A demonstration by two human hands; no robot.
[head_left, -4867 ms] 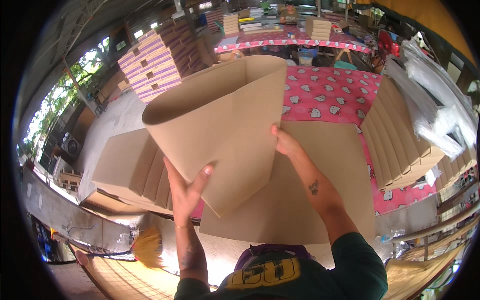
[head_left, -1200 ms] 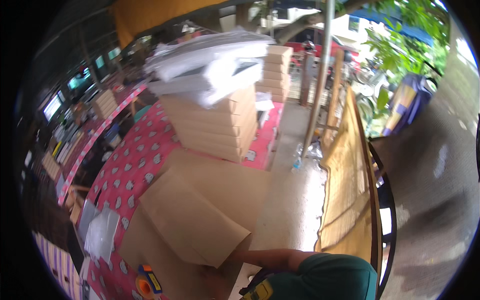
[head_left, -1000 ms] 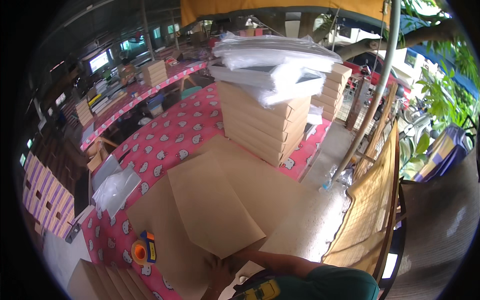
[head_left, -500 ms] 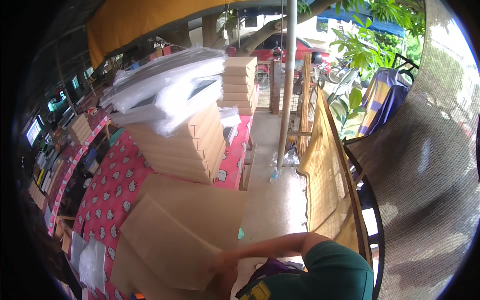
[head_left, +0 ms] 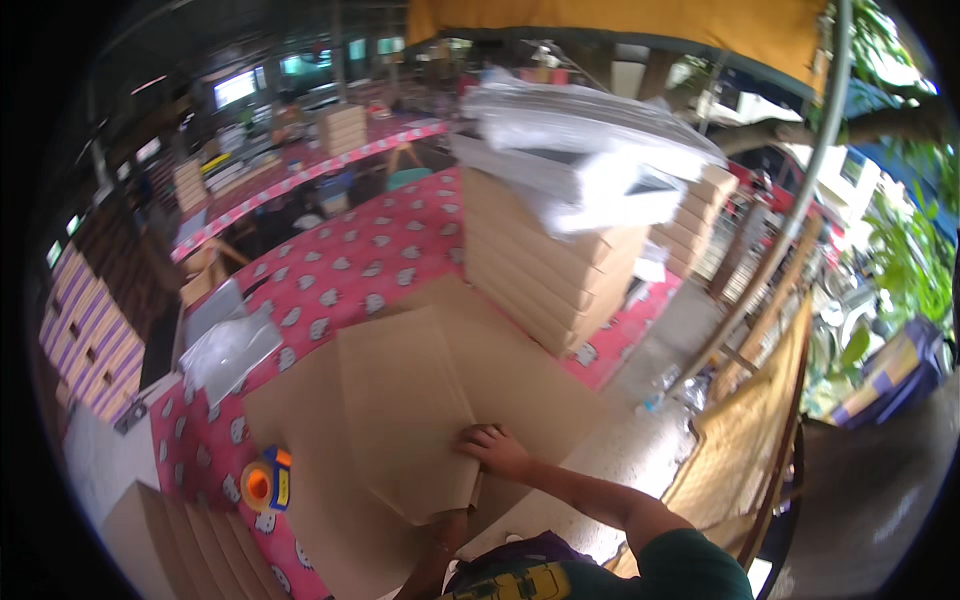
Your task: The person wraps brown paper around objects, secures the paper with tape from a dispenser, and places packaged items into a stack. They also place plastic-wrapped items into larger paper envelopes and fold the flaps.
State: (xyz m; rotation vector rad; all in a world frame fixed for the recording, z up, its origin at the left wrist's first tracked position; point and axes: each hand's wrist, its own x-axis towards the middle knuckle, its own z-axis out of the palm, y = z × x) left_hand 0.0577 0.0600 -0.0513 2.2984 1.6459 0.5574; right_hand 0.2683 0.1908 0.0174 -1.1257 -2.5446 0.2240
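A folded brown cardboard sheet (head_left: pixel 400 390) lies on a larger flat cardboard sheet (head_left: pixel 560 405) on the pink patterned tabletop. My right hand (head_left: pixel 495 450) rests on the folded sheet's right edge, palm down with fingers slightly apart. My left forearm (head_left: pixel 440 555) comes in from the lower edge. The near end of the folded sheet covers my left hand, so its fingers are hidden. Left of the sheets, a blue tape dispenser with an orange core (head_left: pixel 265 482) sits on the cloth.
Stacked cardboard boxes (head_left: pixel 540 270) stand ahead, topped with plastic-wrapped flat items (head_left: pixel 600 130). Clear plastic bags (head_left: pixel 230 350) lie at the left. More boxes (head_left: pixel 190 550) are at the near left. A metal pole (head_left: pixel 790 225) and a yellow mesh panel (head_left: pixel 745 440) border the right.
The view has swung left, bringing the tape dispenser and the near-left boxes into sight. My right hand, blurred before, now lies on the folded sheet's edge. My left forearm has come into view.
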